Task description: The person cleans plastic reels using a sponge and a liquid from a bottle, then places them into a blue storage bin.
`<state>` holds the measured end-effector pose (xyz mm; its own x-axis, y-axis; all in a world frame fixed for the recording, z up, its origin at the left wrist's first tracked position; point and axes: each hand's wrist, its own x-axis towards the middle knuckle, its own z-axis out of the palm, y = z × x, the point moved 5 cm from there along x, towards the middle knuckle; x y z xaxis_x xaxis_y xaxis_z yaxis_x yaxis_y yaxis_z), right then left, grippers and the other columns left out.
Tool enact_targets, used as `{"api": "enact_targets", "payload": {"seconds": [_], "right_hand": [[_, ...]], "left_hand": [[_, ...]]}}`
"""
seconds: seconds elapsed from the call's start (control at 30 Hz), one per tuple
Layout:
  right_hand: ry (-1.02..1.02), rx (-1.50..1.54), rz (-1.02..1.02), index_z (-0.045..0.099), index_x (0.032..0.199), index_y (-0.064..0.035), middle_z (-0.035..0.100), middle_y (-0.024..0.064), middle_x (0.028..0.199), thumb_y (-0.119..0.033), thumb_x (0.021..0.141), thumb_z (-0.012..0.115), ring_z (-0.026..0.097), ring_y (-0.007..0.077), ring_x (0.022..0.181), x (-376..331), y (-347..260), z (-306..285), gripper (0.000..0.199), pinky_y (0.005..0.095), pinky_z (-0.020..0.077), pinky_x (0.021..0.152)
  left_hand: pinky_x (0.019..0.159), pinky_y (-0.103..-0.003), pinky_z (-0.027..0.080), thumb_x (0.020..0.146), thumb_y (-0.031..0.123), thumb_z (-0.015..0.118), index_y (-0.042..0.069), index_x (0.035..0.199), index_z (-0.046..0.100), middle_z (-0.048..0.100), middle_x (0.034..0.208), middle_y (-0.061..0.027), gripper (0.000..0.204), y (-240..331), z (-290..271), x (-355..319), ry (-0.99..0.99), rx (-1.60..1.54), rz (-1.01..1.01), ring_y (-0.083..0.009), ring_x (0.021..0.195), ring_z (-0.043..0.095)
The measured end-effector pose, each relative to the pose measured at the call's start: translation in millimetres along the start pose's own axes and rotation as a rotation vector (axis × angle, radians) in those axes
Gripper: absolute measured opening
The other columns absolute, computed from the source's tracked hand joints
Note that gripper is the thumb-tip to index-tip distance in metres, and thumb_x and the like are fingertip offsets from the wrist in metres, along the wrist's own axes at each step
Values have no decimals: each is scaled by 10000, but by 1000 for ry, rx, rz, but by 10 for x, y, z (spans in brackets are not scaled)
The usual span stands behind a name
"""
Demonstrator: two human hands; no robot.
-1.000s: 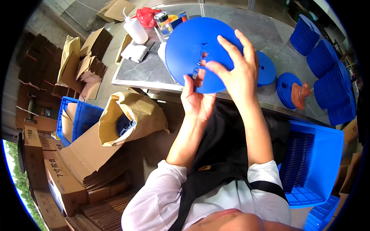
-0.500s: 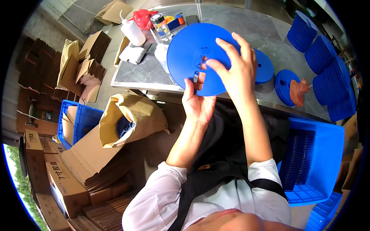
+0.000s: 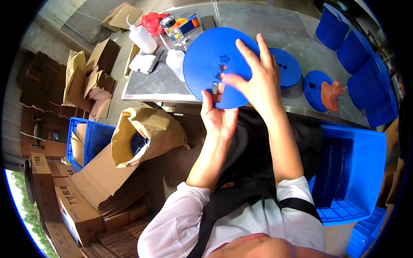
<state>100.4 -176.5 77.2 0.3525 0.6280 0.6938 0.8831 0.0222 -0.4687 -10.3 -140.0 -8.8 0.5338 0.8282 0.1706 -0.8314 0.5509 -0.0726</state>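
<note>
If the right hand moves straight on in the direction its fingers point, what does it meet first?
The right hand already lies on the blue reel disc. Beyond its rim, probably the grey metal table, though depth is unclear.

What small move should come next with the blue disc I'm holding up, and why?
Probably keep the left hand steady under the blue disc and let the right hand finish at the centre hub: its fingertips sit at the middle cut-outs, and the disc is off the table.
</note>
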Motion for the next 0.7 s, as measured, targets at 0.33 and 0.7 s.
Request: {"api": "enact_targets", "payload": {"seconds": [0.33, 0.7], "right_hand": [[137, 837, 388, 449, 1328, -26, 449, 170, 1339, -162, 843, 627, 449, 275, 1227, -824, 987, -450, 535, 374, 347, 1028], [670, 1119, 975, 478, 1280, 24, 548, 176, 1233, -115, 953, 367, 544, 231, 1119, -1972, 1726, -769, 372, 353, 439, 969]], "left_hand": [[1015, -434, 400, 923, 426, 489, 36, 1373, 325, 467, 1343, -122, 617, -473, -247, -476, 146, 462, -419, -256, 1221, 467], [994, -423, 393, 934, 416, 495, 56, 1352, 343, 486, 1278, -120, 572, -896, -738, -328, 305, 849, -563, -253, 1125, 521]]}}
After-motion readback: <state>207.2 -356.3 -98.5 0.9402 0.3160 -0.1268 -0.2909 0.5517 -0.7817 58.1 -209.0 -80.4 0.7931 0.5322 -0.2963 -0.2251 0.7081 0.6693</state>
